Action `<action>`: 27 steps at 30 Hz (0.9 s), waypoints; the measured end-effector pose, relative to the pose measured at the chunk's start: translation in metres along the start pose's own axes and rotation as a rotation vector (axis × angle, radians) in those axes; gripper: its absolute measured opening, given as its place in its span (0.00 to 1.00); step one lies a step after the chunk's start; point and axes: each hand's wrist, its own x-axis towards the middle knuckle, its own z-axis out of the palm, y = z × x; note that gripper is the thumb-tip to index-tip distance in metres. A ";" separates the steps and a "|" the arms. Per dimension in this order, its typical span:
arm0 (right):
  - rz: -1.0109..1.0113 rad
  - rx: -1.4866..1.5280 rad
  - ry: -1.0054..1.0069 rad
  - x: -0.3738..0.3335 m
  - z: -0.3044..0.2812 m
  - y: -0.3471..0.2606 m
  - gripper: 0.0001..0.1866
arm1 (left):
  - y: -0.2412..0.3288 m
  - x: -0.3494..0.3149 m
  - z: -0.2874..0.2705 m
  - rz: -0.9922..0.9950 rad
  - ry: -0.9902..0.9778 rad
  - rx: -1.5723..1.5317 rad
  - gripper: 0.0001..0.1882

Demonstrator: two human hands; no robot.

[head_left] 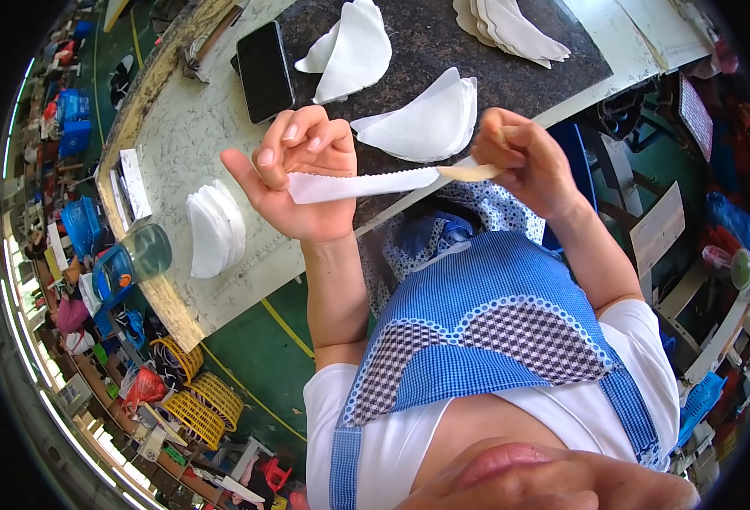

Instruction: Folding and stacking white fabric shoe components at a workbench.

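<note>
A thin white piece with a serrated upper edge [375, 184] stretches between my hands, seen nearly edge-on. Its right end shows a tan section, which the fingers of my right hand [528, 163] pinch. Behind the other end is my left hand [307, 183], palm showing, thumb out and fingers loosely bent and apart. That end crosses in front of the palm, and I see no finger closed on it. Just beyond my hands, a stack of white curved pieces [426, 119] lies on the dark board [426, 30].
More white curved pieces [354, 51] and cream pieces [511, 30] lie farther back. On the left are a black phone [264, 72], a hammer [209, 42], another white stack [216, 229] and a clear greenish jar [148, 251]. Yellow baskets [205, 408] stand on the floor.
</note>
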 end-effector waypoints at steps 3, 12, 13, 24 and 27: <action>0.025 -0.100 0.169 -0.026 -0.032 -0.011 0.10 | 0.003 0.000 0.002 0.024 0.045 -0.022 0.35; 0.269 -1.180 0.530 -0.121 -0.179 0.023 0.12 | 0.021 -0.023 0.022 -0.206 0.075 0.783 0.33; 0.197 -1.415 0.548 -0.117 -0.163 0.017 0.14 | 0.026 -0.033 0.020 -0.212 0.122 1.062 0.36; 0.254 -0.596 -0.116 -0.023 0.018 -0.007 0.10 | -0.044 -0.047 0.013 -0.225 -0.378 1.945 0.23; 0.204 -0.706 -0.185 -0.026 -0.005 -0.017 0.13 | -0.027 -0.059 0.031 -0.528 0.278 1.504 0.54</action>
